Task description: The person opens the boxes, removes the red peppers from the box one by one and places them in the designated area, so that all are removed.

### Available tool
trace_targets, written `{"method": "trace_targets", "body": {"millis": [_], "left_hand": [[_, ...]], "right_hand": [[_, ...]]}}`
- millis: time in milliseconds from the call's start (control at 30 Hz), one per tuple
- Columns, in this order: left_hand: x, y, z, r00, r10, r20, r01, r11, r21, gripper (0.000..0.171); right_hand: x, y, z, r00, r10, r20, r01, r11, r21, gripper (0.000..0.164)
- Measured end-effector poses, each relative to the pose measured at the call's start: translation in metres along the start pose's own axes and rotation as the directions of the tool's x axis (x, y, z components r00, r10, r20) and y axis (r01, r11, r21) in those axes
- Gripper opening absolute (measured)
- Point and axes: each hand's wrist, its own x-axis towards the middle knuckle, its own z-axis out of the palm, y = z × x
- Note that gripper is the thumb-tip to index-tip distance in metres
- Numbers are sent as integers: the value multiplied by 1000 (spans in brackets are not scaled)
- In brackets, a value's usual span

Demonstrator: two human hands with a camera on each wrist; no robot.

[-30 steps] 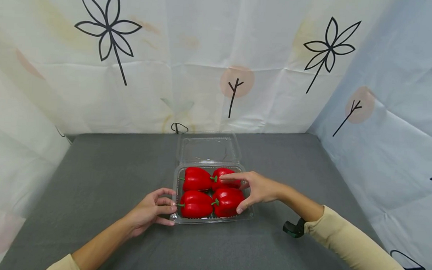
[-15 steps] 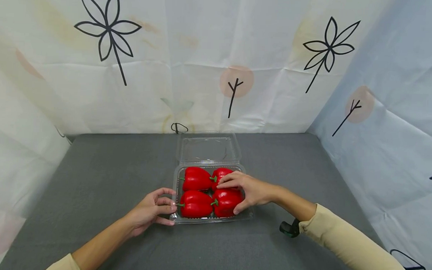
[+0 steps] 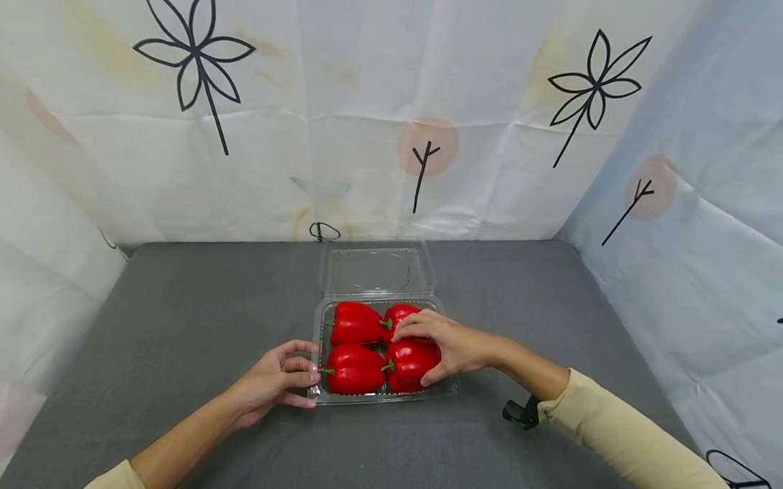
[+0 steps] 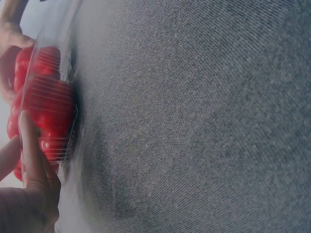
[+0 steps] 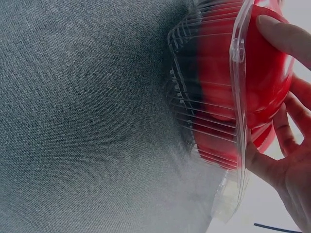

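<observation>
A clear plastic clamshell box (image 3: 386, 400) stands in the middle of the table, its lid folded back. Inside are red bell peppers with green stems: two on the left (image 3: 356, 370), one at the back right (image 3: 398, 314) and one at the front right (image 3: 408, 366). My left hand (image 3: 273, 381) pinches the box's left rim between thumb and fingers. Over the front right bell pepper curves my right hand (image 3: 451, 344), thumb on its near side and fingers across its far side. In the right wrist view that bell pepper (image 5: 265, 82) sits inside the clear wall.
The clear lid (image 3: 379, 269) lies toward the back edge of the table. Grey cloth (image 3: 221, 303) covers the tabletop. White printed curtains (image 3: 363, 128) enclose the back and sides. A dark wrist device (image 3: 521, 414) hangs by the right sleeve.
My right hand has moved slightly left, and its fingers have closed in round the front right bell pepper. The left hand stays at the box's rim.
</observation>
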Motion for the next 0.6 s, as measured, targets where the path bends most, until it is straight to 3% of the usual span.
{"method": "trace_targets", "body": {"millis": [600], "left_hand": [[-1, 1, 1, 1000, -2, -4, 2, 1000, 3, 59]], "right_hand": [[4, -1, 0, 1000, -8, -2, 8, 1000, 23, 64]]}}
